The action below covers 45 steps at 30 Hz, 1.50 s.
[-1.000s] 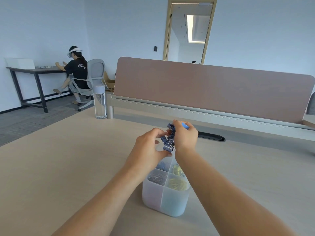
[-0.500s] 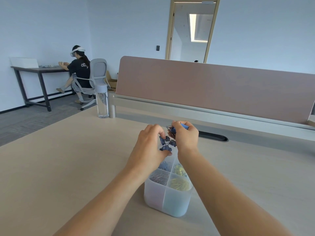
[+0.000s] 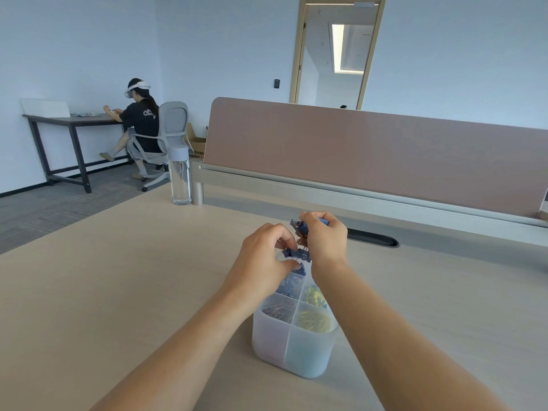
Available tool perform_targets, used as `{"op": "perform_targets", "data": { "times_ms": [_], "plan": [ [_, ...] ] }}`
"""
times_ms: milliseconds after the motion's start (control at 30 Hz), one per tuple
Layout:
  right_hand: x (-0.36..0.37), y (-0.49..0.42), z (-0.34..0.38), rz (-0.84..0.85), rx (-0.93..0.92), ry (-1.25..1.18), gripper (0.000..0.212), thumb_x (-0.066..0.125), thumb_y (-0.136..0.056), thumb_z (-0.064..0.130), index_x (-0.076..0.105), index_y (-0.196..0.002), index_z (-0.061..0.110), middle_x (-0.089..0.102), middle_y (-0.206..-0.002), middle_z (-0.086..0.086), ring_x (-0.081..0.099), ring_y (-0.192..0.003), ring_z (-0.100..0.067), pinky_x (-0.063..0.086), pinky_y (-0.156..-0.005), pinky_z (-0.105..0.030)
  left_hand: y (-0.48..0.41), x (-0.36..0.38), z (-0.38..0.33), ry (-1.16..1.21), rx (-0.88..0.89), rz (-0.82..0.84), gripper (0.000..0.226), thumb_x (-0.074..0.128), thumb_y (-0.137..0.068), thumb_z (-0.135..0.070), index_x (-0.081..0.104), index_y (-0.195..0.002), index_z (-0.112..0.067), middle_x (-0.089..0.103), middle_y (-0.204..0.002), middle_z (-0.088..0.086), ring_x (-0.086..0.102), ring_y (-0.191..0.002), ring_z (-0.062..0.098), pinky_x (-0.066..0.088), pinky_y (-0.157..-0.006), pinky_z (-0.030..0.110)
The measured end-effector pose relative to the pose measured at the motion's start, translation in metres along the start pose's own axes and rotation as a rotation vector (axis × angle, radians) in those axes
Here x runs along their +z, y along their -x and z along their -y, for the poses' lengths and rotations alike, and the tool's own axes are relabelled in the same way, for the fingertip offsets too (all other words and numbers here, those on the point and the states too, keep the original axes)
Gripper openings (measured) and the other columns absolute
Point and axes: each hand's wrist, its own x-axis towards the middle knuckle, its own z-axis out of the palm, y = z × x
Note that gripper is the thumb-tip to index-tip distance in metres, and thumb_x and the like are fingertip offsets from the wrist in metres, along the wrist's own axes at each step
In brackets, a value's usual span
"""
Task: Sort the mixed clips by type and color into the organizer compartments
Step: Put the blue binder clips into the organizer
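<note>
The left hand (image 3: 261, 256) has sunk away from the bunch, pinching blue binder clips (image 3: 300, 264) at its fingertips, just above the organizer (image 3: 292, 350) beneath it. To its right, the right hand (image 3: 326, 244) still grips the remaining clips (image 3: 299, 227) — a drop looks imminent.

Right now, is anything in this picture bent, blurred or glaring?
Head view: the wide lens tilts the gold-framed doorway and slants the pinkish desk divider panel; the ceiling light beyond glares white; the dark blue binder clips look soft; the translucent plastic organizer casts only a faint shadow.
</note>
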Motion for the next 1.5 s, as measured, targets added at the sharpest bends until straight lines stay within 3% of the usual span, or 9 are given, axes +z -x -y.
{"op": "perform_targets", "data": {
  "times_ms": [133,233,400,567,833,1000,1100,1300,1500],
  "plan": [
    [0.001,0.0,-0.001,0.005,0.011,0.011,0.004,0.059,-0.087,0.012,0.062,-0.087,0.008,0.062,-0.068,-0.006,0.058,-0.056,-0.021,0.057,-0.057,-0.044,0.0,0.0,-0.001,0.031,0.01,0.001,0.037,0.086,-0.066,-0.005,0.058,-0.083,-0.023,0.058,-0.095,-0.011,0.064,-0.085,0.003,0.051,-0.083,0.024],
    [0.0,0.0,-0.001,0.001,-0.015,0.034,0.003,0.06,-0.085,0.008,0.061,-0.083,0.01,0.062,-0.066,-0.002,0.057,-0.056,-0.016,0.049,-0.048,-0.026,0.002,-0.002,-0.004,0.043,-0.001,0.018,0.041,0.087,-0.067,-0.01,0.057,-0.092,-0.022,0.057,-0.103,-0.011,0.062,-0.085,0.002,0.047,-0.077,0.016],
    [0.001,-0.004,-0.004,0.006,-0.05,0.052,0.013,0.061,-0.079,0.001,0.062,-0.074,0.012,0.063,-0.073,-0.005,0.06,-0.07,-0.022,0.054,-0.073,-0.037,0.002,-0.002,-0.003,0.017,-0.031,-0.002,0.046,0.087,-0.068,-0.014,0.053,-0.098,-0.025,0.055,-0.106,-0.012,0.056,-0.088,0.003,0.048,-0.077,0.021],
    [0.001,-0.003,-0.005,0.07,-0.08,0.073,0.013,0.061,-0.08,-0.003,0.063,-0.075,0.008,0.062,-0.068,-0.004,0.058,-0.059,-0.017,0.052,-0.06,-0.026,0.002,-0.002,-0.002,0.022,-0.091,-0.008,0.051,0.087,-0.068,-0.015,0.049,-0.101,-0.025,0.051,-0.106,-0.01,0.052,-0.083,-0.001,0.041,-0.064,0.01],
    [0.003,-0.007,-0.01,0.097,-0.143,0.215,0.012,0.062,-0.083,0.01,0.063,-0.072,0.015,0.068,-0.071,-0.005,0.063,-0.066,-0.02,0.054,-0.068,-0.034,0.003,-0.004,-0.005,0.037,-0.085,0.016,0.046,0.087,-0.069,-0.02,0.057,-0.102,-0.029,0.058,-0.096,-0.02,0.051,-0.085,-0.008,0.037,-0.067,0.004],
    [0.006,-0.006,-0.011,0.128,-0.134,0.192,0.03,0.044,-0.1,0.021,0.065,-0.081,0.009,0.07,-0.075,-0.009,0.062,-0.068,-0.018,0.053,-0.068,-0.03,0.003,-0.003,-0.005,0.053,-0.103,0.005,0.051,0.086,-0.069,-0.025,0.056,-0.109,-0.027,0.058,-0.108,-0.017,0.05,-0.095,0.001,0.037,-0.074,0.009],
    [0.009,-0.005,-0.013,0.23,-0.215,0.445,0.036,0.034,-0.104,0.025,0.061,-0.09,0.006,0.063,-0.077,-0.003,0.057,-0.066,-0.015,0.045,-0.058,-0.021,0.003,-0.005,-0.005,0.06,-0.097,0.032,0.046,0.082,-0.072,-0.018,0.06,-0.112,-0.026,0.062,-0.106,-0.017,0.054,-0.092,0.0,0.039,-0.074,0.007],
    [0.013,-0.006,-0.011,0.414,-0.241,0.739,0.045,0.024,-0.102,0.049,0.049,-0.082,0.017,0.058,-0.079,0.0,0.056,-0.073,-0.018,0.044,-0.071,-0.034,0.004,-0.006,-0.004,0.072,-0.139,0.054,0.04,0.075,-0.076,-0.009,0.059,-0.11,-0.025,0.064,-0.095,-0.016,0.061,-0.09,0.003,0.043,-0.068,0.008],
    [0.014,-0.009,-0.012,0.196,-0.221,0.374,0.048,0.027,-0.105,0.041,0.061,-0.1,0.008,0.063,-0.094,-0.001,0.058,-0.084,-0.013,0.044,-0.066,-0.023,0.004,-0.007,-0.004,0.107,-0.161,0.026,0.031,0.07,-0.083,-0.01,0.063,-0.104,-0.031,0.068,-0.097,-0.018,0.062,-0.083,-0.003,0.043,-0.067,0.004]
  ]
}}
